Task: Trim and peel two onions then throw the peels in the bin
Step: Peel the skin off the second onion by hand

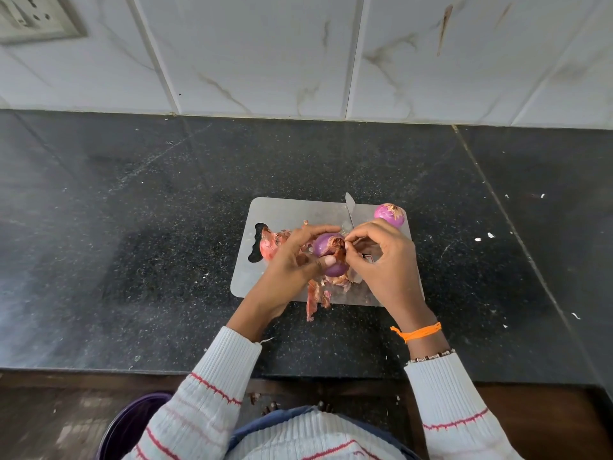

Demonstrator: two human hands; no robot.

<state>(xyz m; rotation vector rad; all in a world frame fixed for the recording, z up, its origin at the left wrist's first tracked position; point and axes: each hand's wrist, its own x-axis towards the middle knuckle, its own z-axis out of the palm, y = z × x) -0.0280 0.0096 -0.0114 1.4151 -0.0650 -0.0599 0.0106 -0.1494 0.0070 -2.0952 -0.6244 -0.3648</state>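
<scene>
Above the middle of the flat grey metal cutting board (282,210), the left hand (292,260) is closed around the round purple onion (326,252) while the right hand (381,257) pinches its dry reddish skin (338,247), which I think should be pulled slowly downward, keeping the onion firm

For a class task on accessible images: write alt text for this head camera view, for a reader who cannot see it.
Two hands peel a purple onion over a grey cutting board on a dark counter: the left hand holds it, the right hand pinches its skin. Peels, a knife and a second onion lie on the board.
</scene>
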